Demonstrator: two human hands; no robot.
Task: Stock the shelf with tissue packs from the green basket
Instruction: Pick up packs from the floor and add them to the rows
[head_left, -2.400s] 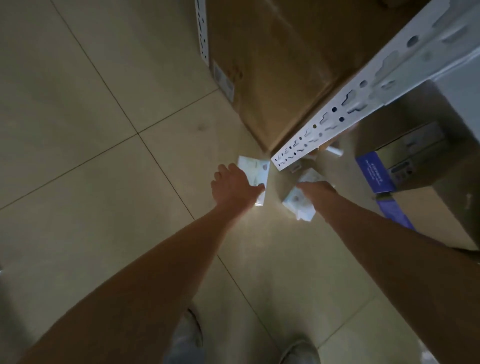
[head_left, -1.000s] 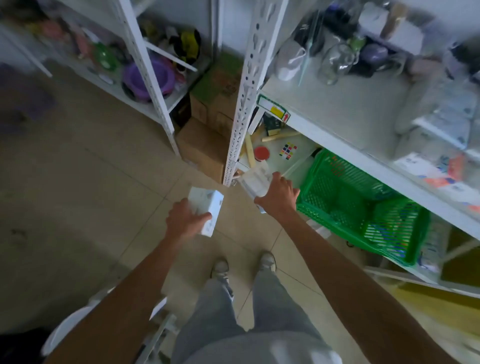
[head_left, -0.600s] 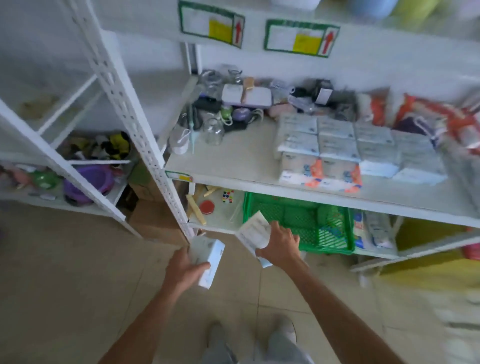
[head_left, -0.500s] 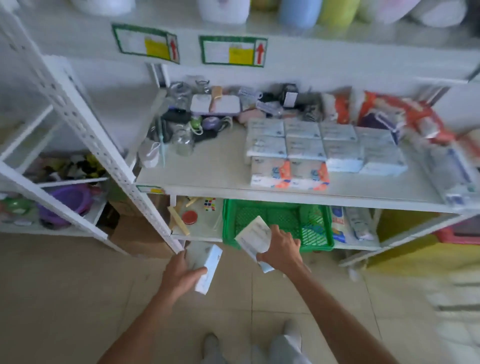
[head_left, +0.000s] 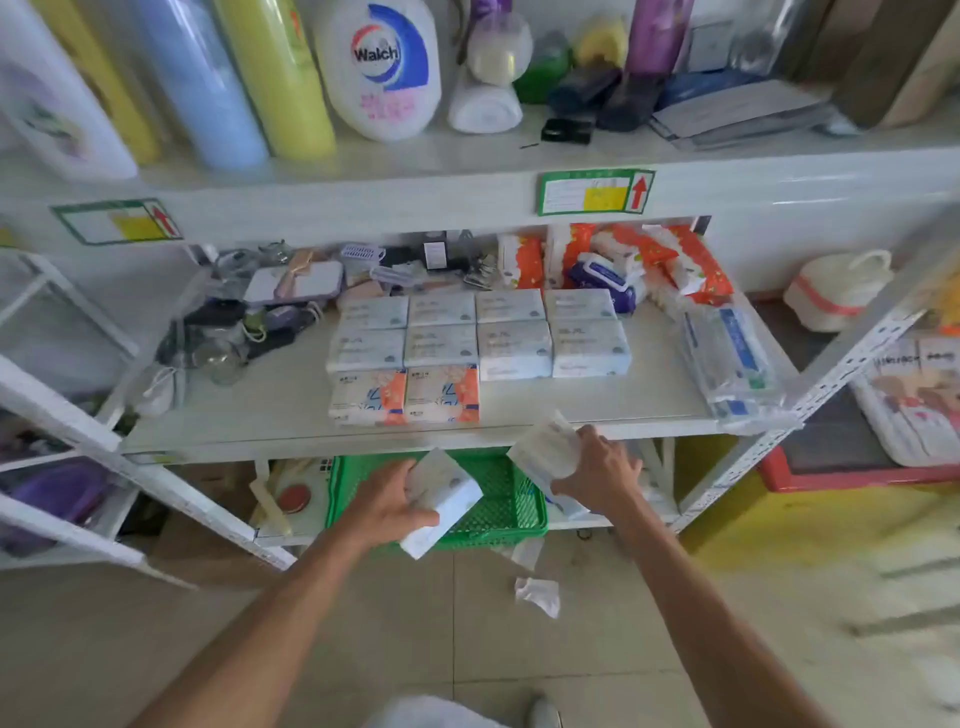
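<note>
White shelf (head_left: 597, 405) carries rows of stocked packs (head_left: 478, 332), and just below its front edge, before the green basket (head_left: 511, 501), the left hand (head_left: 387, 506) grips one tissue pack (head_left: 447, 493) and the right hand (head_left: 597, 470) a second pack (head_left: 545, 447), either of which could catch that edge and shove the front row askew

bare forearms (head_left: 270, 623), grey trousers (head_left: 431, 716), pale shoe (head_left: 544, 713)
</note>
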